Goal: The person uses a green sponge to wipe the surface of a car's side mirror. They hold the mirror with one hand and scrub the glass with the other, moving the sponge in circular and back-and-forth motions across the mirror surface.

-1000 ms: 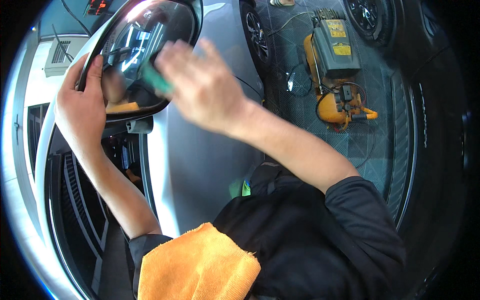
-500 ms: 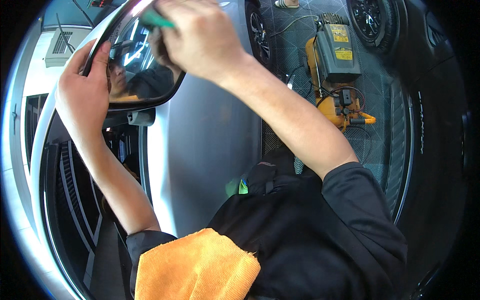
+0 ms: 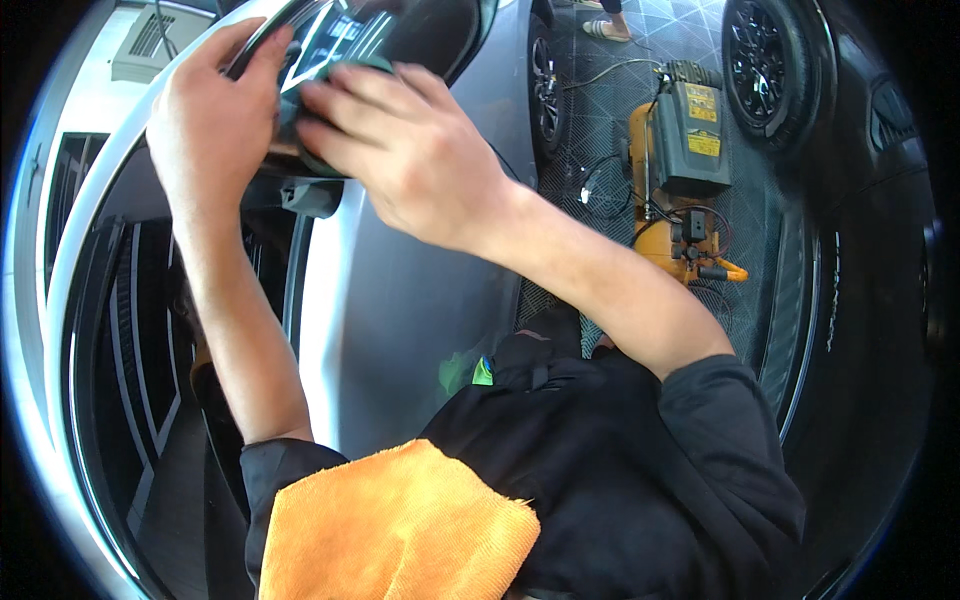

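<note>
A car's side mirror [image 3: 335,42] with reflective glass and a dark rim sticks out from a silver car door [image 3: 410,290] at the upper left. My left hand [image 3: 212,125] is closed round the mirror's left edge, its thumb lying on the rim. Against the lower part of the glass, my right hand [image 3: 410,165] presses a green pad or cloth [image 3: 358,64]; its fingers are blurred and cover most of it. An orange towel [image 3: 400,525] is draped over my left shoulder and chest.
An orange and grey air compressor [image 3: 690,140] with hoses stands on the tiled floor to the right. Beyond it is a black car [image 3: 870,300] with a dark wheel [image 3: 757,65]. Another person's foot in a striped slipper [image 3: 606,30] shows at the top.
My right hand has swept down over the mirror glass with the green pad or cloth. My left hand keeps its hold on the edge. The whole view has shifted slightly.
</note>
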A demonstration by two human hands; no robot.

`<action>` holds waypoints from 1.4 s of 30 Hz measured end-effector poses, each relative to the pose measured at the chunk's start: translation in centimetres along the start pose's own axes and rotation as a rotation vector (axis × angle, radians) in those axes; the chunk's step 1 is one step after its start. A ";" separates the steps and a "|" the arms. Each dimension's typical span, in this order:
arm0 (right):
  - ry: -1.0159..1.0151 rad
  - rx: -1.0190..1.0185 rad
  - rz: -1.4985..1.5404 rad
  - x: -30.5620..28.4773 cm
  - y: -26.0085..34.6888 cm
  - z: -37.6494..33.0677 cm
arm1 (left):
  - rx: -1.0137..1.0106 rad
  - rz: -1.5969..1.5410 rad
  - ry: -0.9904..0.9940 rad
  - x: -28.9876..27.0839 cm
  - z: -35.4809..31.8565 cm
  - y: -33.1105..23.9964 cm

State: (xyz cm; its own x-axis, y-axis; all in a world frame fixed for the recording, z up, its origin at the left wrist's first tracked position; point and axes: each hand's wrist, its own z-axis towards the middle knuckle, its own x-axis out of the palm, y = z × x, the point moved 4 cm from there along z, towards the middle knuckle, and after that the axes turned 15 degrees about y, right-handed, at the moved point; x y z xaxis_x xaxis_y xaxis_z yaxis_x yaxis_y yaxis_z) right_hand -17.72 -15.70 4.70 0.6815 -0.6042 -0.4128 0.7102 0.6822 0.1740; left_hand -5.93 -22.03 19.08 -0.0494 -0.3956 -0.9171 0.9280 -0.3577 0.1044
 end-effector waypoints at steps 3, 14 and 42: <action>0.078 0.079 -0.034 0.4 -1.7 -2.4 | 0.083 0.042 -0.013 -0.7 -0.3 -0.8; -0.088 0.127 0.089 2.4 -0.1 -4.6 | -0.175 -0.135 0.383 -2.4 -2.3 -4.6; -0.053 -0.117 -0.016 2.7 0.4 -3.7 | 0.140 -0.046 0.100 -2.9 -4.0 -4.1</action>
State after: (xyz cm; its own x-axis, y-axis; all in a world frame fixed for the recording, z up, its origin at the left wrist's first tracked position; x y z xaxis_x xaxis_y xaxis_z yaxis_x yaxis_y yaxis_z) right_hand -16.20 -15.53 0.30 0.6810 -0.6342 -0.3663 0.6976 0.7139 0.0610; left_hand -8.09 -16.07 19.75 -0.0473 -0.2920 -0.9553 0.8648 -0.4906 0.1071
